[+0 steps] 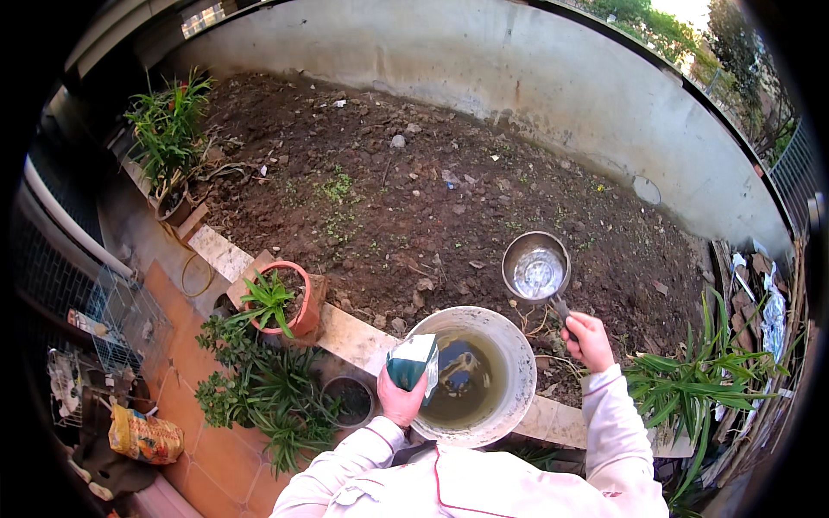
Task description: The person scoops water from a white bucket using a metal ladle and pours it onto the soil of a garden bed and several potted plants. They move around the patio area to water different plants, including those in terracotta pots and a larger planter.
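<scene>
My left hand [401,401] is closed around a green and white packet [409,363], held over the left rim of a pale bucket [522,367]. Murky greenish water [471,406] stands in the bucket, with light reflected on it. To the right, my right hand [591,343] grips the dark handle of a round metal dipper [536,269]. The dipper's bowl is held above the soil, beyond the bucket and apart from it. Its inside looks shiny; whether it holds liquid I cannot tell.
A pale stone ledge [354,334] borders the soil bed [389,207], which a concrete wall [432,56] backs. An orange pot [304,315] with a plant stands on the left. Leafy plants [704,371] and stacked sticks [777,345] are at the right. A wire cage [129,319] sits far left.
</scene>
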Action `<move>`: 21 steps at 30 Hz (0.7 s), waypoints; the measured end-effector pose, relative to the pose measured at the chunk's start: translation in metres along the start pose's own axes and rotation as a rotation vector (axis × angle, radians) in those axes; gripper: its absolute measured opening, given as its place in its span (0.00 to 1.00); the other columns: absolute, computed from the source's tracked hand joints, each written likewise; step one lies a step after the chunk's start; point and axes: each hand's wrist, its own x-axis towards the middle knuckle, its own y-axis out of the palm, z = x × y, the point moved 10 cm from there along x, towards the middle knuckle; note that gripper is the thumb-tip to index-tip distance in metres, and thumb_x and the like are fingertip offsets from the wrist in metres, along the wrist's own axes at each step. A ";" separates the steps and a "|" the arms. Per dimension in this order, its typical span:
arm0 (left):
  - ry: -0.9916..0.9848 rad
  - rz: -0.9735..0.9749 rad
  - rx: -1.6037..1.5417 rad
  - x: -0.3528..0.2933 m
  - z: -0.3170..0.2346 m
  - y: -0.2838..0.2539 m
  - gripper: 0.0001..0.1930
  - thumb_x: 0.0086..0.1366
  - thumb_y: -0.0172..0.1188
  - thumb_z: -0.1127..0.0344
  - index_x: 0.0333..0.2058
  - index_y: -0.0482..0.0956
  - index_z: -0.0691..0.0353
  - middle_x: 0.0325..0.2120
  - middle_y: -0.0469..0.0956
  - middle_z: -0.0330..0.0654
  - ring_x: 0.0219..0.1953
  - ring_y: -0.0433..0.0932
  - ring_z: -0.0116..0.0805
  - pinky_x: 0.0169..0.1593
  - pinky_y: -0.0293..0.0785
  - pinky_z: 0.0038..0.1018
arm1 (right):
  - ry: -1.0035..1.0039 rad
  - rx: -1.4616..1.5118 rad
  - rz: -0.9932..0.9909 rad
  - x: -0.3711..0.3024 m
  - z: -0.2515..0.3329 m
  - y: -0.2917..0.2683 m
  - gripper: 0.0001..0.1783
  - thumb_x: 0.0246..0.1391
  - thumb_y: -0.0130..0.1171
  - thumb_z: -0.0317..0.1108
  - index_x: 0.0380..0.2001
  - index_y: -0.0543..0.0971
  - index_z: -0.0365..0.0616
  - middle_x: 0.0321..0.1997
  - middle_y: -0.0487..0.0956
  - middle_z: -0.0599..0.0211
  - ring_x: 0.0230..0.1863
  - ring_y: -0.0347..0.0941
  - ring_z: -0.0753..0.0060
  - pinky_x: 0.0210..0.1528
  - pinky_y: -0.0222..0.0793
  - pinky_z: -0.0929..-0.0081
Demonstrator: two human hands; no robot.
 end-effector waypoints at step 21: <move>-0.041 -0.025 -0.015 -0.001 -0.003 -0.002 0.23 0.45 0.68 0.60 0.38 0.72 0.64 0.33 0.75 0.53 0.37 0.75 0.52 0.42 0.70 0.39 | -0.314 -1.340 0.209 -0.090 -0.086 0.143 0.10 0.52 0.51 0.37 0.28 0.72 0.40 0.21 0.77 0.49 0.26 0.75 0.45 0.30 0.70 0.52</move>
